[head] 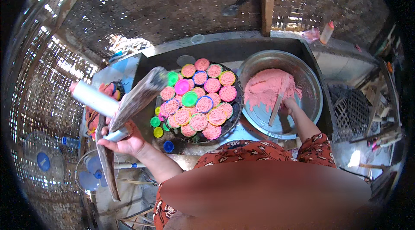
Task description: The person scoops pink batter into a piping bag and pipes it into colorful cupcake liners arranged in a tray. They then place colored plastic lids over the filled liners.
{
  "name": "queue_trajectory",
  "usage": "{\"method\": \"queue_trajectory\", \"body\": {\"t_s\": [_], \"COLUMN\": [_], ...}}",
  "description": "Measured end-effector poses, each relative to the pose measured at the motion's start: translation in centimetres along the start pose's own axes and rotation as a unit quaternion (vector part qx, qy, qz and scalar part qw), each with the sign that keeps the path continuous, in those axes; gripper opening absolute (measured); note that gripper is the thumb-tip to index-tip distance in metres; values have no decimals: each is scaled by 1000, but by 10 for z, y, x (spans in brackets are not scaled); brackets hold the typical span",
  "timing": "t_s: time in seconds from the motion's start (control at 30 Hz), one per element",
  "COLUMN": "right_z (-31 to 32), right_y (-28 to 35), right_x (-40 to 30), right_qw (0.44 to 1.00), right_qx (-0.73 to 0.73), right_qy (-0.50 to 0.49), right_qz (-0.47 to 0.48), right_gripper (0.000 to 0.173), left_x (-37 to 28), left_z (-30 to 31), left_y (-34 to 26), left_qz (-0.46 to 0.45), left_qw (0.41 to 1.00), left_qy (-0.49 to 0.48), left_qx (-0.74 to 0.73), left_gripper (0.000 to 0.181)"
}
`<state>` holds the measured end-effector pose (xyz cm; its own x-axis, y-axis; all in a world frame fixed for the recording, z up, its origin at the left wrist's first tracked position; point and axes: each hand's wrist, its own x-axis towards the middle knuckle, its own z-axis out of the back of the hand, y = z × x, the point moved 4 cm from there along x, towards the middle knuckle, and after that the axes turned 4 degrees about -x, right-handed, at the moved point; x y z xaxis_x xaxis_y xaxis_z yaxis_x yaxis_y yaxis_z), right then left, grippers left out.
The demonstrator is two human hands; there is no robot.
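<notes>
My left hand (124,139) is closed around a pale tube-like part of a wooden press (137,98), which has a thick worn wood arm, a thin wood arm (108,171) and a white cylinder (94,98). My right hand (288,104) is inside a large metal basin (316,100), at the edge of a mass of pink dough (269,85); its fingers are partly hidden, so I cannot tell what they hold. A flat stick (276,108) leans in the dough beside it. Between my hands, a round dark tray (238,113) bears many small colored molds with pink strands (198,122).
Loose plastic molds (158,132) lie left of the tray. A fan (97,174) stands at lower left. A raised ledge (227,37) runs behind the work surface, with a bottle (326,32) at the right. Black plastic baskets (351,110) stand right of the basin.
</notes>
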<state>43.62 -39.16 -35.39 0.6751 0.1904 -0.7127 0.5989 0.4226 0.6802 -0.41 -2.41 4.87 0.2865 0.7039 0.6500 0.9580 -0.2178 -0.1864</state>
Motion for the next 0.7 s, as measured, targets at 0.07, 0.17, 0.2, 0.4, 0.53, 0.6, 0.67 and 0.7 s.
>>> {"method": "queue_trajectory", "body": {"t_s": [0.07,0.17,0.2,0.4,0.53,0.6,0.67,0.7], "right_z": [12,-4,-11,25,68,73,78,80], "right_y": [-2,11,2,35,99,111,116,118], "right_x": [-9,-50,-30,-77,-178,-185,-186,-178], "right_qw": [999,998,994,978,834,818,794,776], "right_qx": [10,32,55,-24,-420,-460,-467,-502], "right_qy": [-37,60,90,-171,-247,-182,-147,-173], "right_qz": [31,-10,-15,117,260,293,360,339], "right_gripper": [16,14,12,34,38,36,31,27], "left_x": [4,-2,-1,8,4,2,4,0], "left_z": [5,4,3,27,35,35,43,43], "left_y": [3,0,1,-2,-30,-38,-41,-43], "left_qz": [-11,11,5,-9,-8,-15,-34,-56], "left_qw": [1000,996,997,997,997,995,991,987], "left_qy": [-18,-63,-78,-79,-76,-100,-127,-144], "left_qx": [-8,-55,-29,-23,-10,20,32,37], "left_gripper": [44,28,28,38,53,57,47,41]}}
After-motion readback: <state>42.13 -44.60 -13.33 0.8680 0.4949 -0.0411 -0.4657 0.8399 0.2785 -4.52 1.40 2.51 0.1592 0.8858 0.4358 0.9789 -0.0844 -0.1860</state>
